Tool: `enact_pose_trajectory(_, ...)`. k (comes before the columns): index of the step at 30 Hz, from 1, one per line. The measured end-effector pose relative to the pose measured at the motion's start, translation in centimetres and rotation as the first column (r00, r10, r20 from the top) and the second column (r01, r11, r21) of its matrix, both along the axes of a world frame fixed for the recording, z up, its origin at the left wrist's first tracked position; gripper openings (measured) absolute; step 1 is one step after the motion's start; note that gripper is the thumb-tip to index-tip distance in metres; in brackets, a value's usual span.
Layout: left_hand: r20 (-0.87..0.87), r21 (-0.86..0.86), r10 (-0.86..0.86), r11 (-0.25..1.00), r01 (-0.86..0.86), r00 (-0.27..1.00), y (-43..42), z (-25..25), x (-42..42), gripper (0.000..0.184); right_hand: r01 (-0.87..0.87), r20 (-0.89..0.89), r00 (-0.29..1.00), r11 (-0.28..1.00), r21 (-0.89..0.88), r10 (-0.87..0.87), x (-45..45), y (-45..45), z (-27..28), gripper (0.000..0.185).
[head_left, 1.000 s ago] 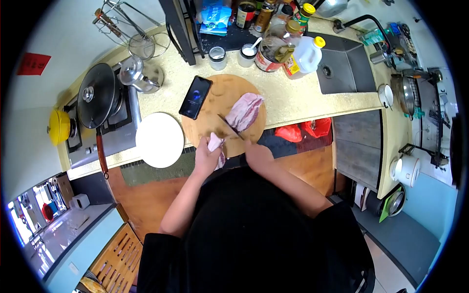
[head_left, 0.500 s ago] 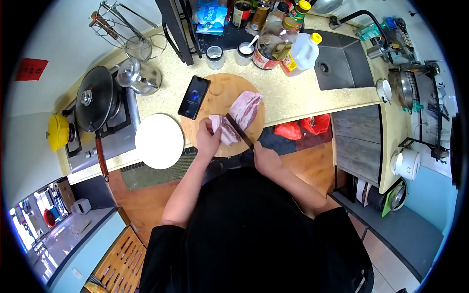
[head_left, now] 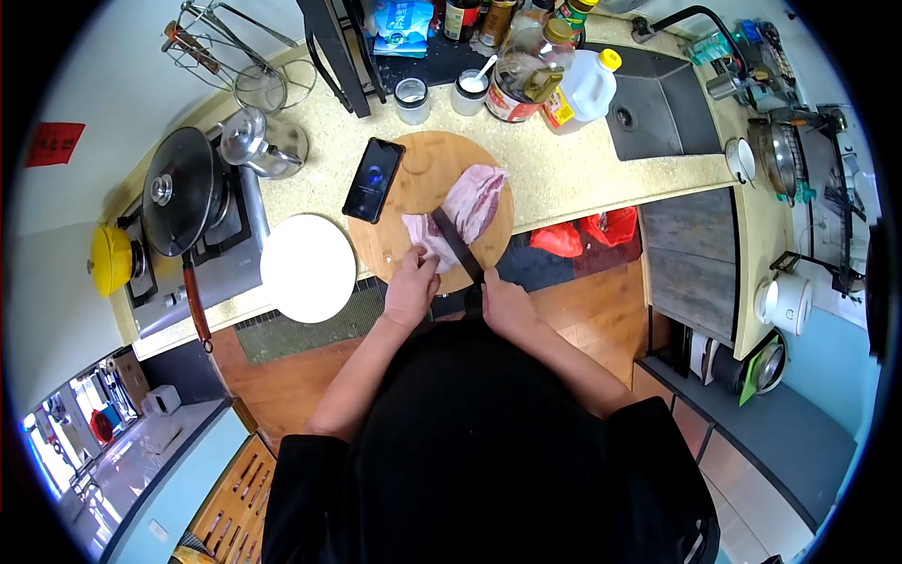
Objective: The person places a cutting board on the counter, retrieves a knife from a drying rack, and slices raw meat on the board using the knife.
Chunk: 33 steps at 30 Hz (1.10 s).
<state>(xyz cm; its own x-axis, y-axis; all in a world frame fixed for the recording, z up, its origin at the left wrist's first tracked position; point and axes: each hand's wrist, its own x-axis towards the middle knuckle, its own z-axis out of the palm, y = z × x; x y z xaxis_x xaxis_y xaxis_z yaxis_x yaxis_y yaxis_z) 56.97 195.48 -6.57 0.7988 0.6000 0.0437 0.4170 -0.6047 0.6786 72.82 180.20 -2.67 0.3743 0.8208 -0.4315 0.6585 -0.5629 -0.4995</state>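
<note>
My right hand (head_left: 505, 305) grips a kitchen knife (head_left: 458, 245) by its handle, with the dark blade lying between two pieces of raw pork belly. The larger piece of pork (head_left: 475, 198) is on the blade's far right side. On its left side is a smaller piece of pork (head_left: 428, 239), whose near end my left hand (head_left: 412, 288) pinches with bent fingers. Both pieces rest on a round wooden cutting board (head_left: 395, 246). A black phone (head_left: 374, 180) overlaps the board's left edge.
Left of the board is a white plate (head_left: 307, 269), with a lidded wok (head_left: 183, 191) on the stove beyond. Jars and a white jug (head_left: 584, 92) stand behind the board. The sink (head_left: 664, 103) is at the right. Red bags (head_left: 556, 239) lie below the counter's edge.
My left hand has slid down toward me, to the near end of the smaller pork piece, uncovering its left side. My right hand and the knife have shifted slightly left.
</note>
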Motion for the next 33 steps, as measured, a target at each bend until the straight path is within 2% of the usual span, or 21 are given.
enact_pose_trajectory(4,0.102,-0.014,-0.012,1.000,0.013,0.995,1.4,1.8,-0.5,0.033,0.045,0.008,0.999,0.999,0.008,-0.045,-1.2,0.4,0.5,0.017)
enact_pose_trajectory(7,0.048,0.008,0.000,1.000,0.000,0.999,2.8,1.4,-0.6,0.032,-0.005,-0.013,1.000,0.999,0.043,0.005,-2.1,0.5,0.1,0.016)
enact_pose_trajectory(11,-0.055,0.132,-0.137,0.981,0.143,0.989,4.6,1.0,0.2,0.035,0.007,-0.039,0.999,0.999,-0.051,-0.009,-3.2,1.5,1.0,0.015)
enact_pose_trajectory(14,-0.079,0.089,-0.222,0.969,0.229,0.972,5.9,1.1,0.3,0.035,0.008,-0.043,0.999,0.997,-0.076,-0.011,-3.7,2.0,2.0,0.020)
enact_pose_trajectory(16,-0.077,0.048,-0.219,0.974,0.223,0.973,6.2,1.3,0.6,0.033,-0.022,-0.025,1.000,0.994,-0.105,0.019,-3.9,2.2,2.2,0.028)
enact_pose_trajectory(22,-0.210,0.034,-0.277,0.956,0.290,0.938,6.7,1.3,1.8,0.030,-0.015,-0.001,1.000,0.985,-0.172,0.015,-4.1,3.7,2.3,0.024)
enact_pose_trajectory(28,-0.289,0.119,-0.309,0.928,0.354,0.906,6.7,1.1,2.4,0.018,-0.045,0.075,0.996,0.996,-0.074,0.051,-2.6,7.3,0.3,0.021)
enact_pose_trajectory(33,-0.281,0.083,-0.279,0.946,0.313,0.918,6.6,1.7,2.8,0.014,-0.070,0.045,0.996,0.977,-0.202,0.080,-2.4,3.7,2.1,0.020)
